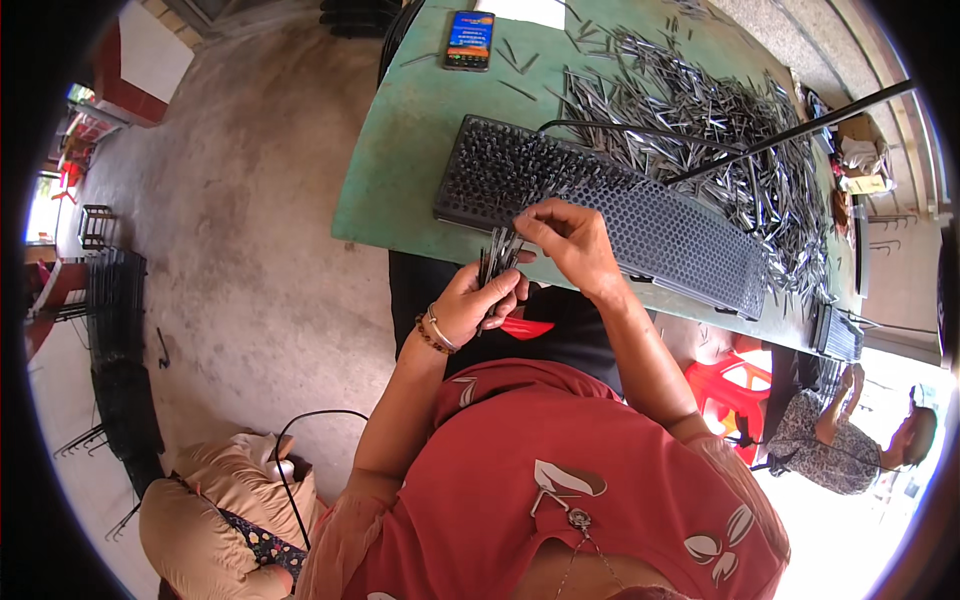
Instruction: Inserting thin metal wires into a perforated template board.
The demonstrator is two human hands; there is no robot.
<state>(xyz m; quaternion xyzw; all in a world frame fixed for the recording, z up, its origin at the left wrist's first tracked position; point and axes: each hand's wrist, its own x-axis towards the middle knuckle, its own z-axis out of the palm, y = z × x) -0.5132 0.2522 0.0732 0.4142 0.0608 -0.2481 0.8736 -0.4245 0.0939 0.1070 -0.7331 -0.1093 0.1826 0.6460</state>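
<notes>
My left hand (pixel 468 308) is closed around a bundle of thin dark metal strips (pixel 499 252), which stick up past the thumb and fingers. Just above the bundle's right side, my right hand (pixel 572 240) pinches with thumb and forefinger; what is between the fingertips is too small to make out. The right hand overlaps the front edge of a long black tray full of round holes (pixel 690 236). Many upright strips (pixel 520 160) fill the holes in its left part, while bare holes show in its right part.
A large heap of loose strips (pixel 700 120) covers the green table (pixel 395 165) behind the tray. A black rod (pixel 800 128) slants over the heap. A phone (pixel 469 40) lies at the far left. Under the right side stands a red stool (pixel 728 388), near another person (pixel 828 440).
</notes>
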